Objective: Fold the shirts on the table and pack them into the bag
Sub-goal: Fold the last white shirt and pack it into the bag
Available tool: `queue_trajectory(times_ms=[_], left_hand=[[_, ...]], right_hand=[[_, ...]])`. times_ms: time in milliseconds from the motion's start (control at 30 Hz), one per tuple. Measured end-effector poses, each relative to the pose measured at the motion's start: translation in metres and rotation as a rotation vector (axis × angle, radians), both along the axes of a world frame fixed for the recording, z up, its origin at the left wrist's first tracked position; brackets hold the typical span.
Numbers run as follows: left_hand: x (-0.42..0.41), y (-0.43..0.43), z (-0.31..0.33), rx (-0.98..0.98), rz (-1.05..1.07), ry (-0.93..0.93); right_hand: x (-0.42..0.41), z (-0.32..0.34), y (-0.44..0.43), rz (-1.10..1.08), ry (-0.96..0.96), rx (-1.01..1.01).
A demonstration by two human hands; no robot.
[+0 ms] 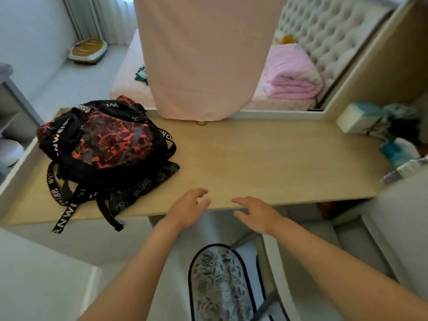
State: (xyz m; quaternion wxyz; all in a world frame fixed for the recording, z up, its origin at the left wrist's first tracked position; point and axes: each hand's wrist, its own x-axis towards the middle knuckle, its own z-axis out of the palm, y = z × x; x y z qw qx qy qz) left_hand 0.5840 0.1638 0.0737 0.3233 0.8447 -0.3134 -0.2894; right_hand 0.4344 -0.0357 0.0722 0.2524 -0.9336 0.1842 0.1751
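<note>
Counted two bare hands, both low in the middle of the frame, at the near edge of the table. Found the left hand with fingers loosely bent and a little apart, gripping nothing. Found the right hand with fingers nearly straight and spread, also empty. Could not tell about contact with the wood.

Counted one bag, at the left of the frame, lying on the table: a soft backpack of black and red mottled cloth, rounded and slumped, with black straps printed in white letters and two strap ends hanging over the near edge. Noticed one piece of dark printed fabric lying flat under the bag and sticking out at its lower right; could not tell whether a shirt.

Counted one table, long and rectangular, of pale wood grain, smooth and matt.

Saw one pale pink cloth hanging at the top centre, smooth, with a hemmed lower edge. Saw one folded pink blanket, thick and fluffy, at the upper right, beside one tufted headboard with buttoned diamond shapes. Noted one white box at the right edge and one oval floral rug at the bottom centre.
</note>
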Motion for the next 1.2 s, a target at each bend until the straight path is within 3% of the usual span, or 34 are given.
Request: queue_trajectory(times_ms=[333,567,800,900,1000,1200], left_hand=[[-0.225,-0.125,-0.047,0.068,-0.438,0.196],[-0.379,-0.211,-0.068,0.230,-0.576,0.166],[-0.494,-0.222,-0.085,0.369,-0.520,0.312],[-0.532,-0.210,-0.095,0.454,-0.609,0.331],[-0.548,-0.198,-0.107,0.552,-0.708,0.275],[-0.554,-0.186,-0.116,0.483,-0.760,0.006]], right_hand=[[-0.275,-0.025,-0.083,-0.324,0.326,-0.042],[-0.418,-0.058,-0.147,-0.232,0.364,-0.059],[-0.506,-0.081,-0.170,-0.003,0.415,-0.094],[-0.542,-0.088,-0.169,0.047,0.474,-0.064],[-0.568,-0.096,-0.169,0.165,0.537,-0.094],[-0.586,-0.119,-0.153,0.283,0.437,-0.252]])
